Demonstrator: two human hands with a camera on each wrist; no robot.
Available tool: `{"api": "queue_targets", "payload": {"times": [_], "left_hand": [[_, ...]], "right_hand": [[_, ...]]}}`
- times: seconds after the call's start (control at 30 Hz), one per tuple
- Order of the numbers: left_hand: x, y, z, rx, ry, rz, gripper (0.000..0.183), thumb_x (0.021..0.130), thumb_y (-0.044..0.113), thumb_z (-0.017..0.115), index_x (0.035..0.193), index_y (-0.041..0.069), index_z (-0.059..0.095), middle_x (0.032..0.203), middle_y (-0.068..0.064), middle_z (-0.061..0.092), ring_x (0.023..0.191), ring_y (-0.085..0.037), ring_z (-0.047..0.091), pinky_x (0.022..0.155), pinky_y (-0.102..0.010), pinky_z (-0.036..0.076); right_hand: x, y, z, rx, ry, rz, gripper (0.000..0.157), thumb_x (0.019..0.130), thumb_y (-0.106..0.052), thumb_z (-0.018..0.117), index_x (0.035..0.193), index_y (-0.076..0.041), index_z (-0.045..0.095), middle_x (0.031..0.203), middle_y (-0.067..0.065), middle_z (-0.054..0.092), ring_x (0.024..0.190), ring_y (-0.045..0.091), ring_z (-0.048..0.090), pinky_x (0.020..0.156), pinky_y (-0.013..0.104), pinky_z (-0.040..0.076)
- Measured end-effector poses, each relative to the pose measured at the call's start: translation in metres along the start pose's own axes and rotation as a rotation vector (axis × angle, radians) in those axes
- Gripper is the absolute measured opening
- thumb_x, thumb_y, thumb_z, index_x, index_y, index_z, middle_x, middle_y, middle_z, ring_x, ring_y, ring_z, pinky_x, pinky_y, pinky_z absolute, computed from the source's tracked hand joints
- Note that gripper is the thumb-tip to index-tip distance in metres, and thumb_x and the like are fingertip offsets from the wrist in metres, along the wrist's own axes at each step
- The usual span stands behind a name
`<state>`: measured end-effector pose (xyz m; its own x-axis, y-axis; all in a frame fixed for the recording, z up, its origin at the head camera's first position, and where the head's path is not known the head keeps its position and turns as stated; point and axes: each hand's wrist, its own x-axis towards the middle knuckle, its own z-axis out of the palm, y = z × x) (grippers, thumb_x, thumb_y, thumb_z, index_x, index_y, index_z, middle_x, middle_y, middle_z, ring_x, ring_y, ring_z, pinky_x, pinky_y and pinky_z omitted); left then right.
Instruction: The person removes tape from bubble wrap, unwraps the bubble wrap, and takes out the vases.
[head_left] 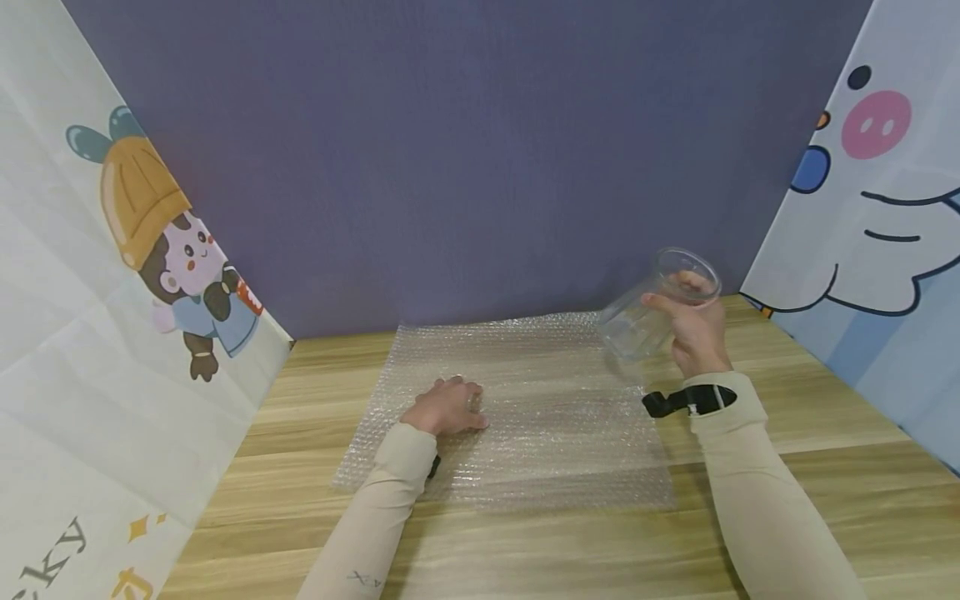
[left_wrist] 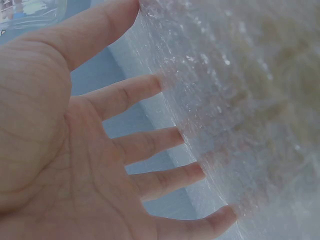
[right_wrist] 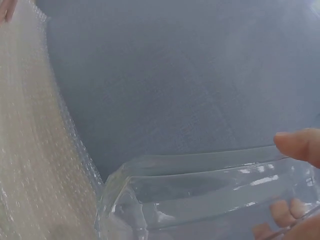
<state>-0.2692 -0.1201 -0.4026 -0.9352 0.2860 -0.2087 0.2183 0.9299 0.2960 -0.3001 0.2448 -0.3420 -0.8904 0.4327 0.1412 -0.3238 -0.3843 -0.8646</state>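
A sheet of bubble wrap (head_left: pixel 558 408) lies spread flat on the wooden table. My left hand (head_left: pixel 447 407) rests on its left part; in the left wrist view the fingers (left_wrist: pixel 125 95) are spread, with the tips touching the wrap (left_wrist: pixel 260 110). My right hand (head_left: pixel 699 333) grips a clear, see-through jar (head_left: pixel 633 327) near its round rim. Tilted, the jar has its rim up to the right and its base down to the left, by the wrap's far right corner. Angular walls of the jar (right_wrist: pixel 200 200) show in the right wrist view.
Behind the wrap rises a dark blue-purple panel (head_left: pixel 450 167). A printed white sheet (head_left: pixel 60 292) borders the left side, another printed sheet (head_left: pixel 892 250) the right. Bare wooden tabletop (head_left: pixel 540 554) shows in front of the wrap.
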Motion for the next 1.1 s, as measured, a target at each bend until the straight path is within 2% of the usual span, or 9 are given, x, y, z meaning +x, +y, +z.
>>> {"api": "queue_targets", "payload": {"times": [0.3, 0.5, 0.67, 1.1], "left_hand": [[0.001, 0.0, 0.0003, 0.0, -0.003, 0.001, 0.064, 0.091, 0.043, 0.076, 0.147, 0.018, 0.055, 0.161, -0.016, 0.041, 0.149, -0.054, 0.029, 0.111, -0.08, 0.03], [0.0011, -0.0007, 0.0004, -0.004, -0.011, -0.004, 0.066, 0.092, 0.044, 0.075, 0.149, 0.019, 0.054, 0.162, -0.016, 0.04, 0.15, -0.053, 0.028, 0.112, -0.079, 0.03], [0.0017, -0.0006, 0.0005, -0.007, -0.004, -0.001, 0.065, 0.091, 0.043, 0.076, 0.148, 0.018, 0.055, 0.161, -0.015, 0.041, 0.15, -0.053, 0.029, 0.112, -0.079, 0.03], [-0.0003, 0.0012, -0.0012, -0.02, -0.013, -0.01, 0.065, 0.092, 0.043, 0.075, 0.148, 0.019, 0.054, 0.163, -0.016, 0.039, 0.151, -0.052, 0.026, 0.113, -0.079, 0.027]], "right_hand": [[0.0009, -0.001, -0.0013, -0.058, 0.032, -0.016, 0.053, 0.071, 0.025, 0.077, 0.107, -0.013, 0.064, 0.114, -0.007, 0.06, 0.11, 0.007, 0.049, 0.077, 0.014, 0.053], [0.0023, 0.0, -0.0024, -0.009, 0.051, -0.053, 0.056, 0.067, 0.032, 0.073, 0.105, -0.009, 0.066, 0.112, -0.004, 0.06, 0.108, 0.01, 0.053, 0.069, 0.016, 0.058], [0.0039, 0.0013, -0.0036, 0.005, 0.081, -0.077, 0.059, 0.065, 0.036, 0.069, 0.101, -0.011, 0.065, 0.11, -0.005, 0.058, 0.109, 0.01, 0.05, 0.066, 0.017, 0.058], [0.0071, -0.0013, -0.0102, -0.082, 0.13, -0.07, 0.065, 0.067, 0.032, 0.071, 0.107, -0.016, 0.058, 0.115, -0.008, 0.052, 0.11, 0.007, 0.043, 0.068, 0.015, 0.057]]}}
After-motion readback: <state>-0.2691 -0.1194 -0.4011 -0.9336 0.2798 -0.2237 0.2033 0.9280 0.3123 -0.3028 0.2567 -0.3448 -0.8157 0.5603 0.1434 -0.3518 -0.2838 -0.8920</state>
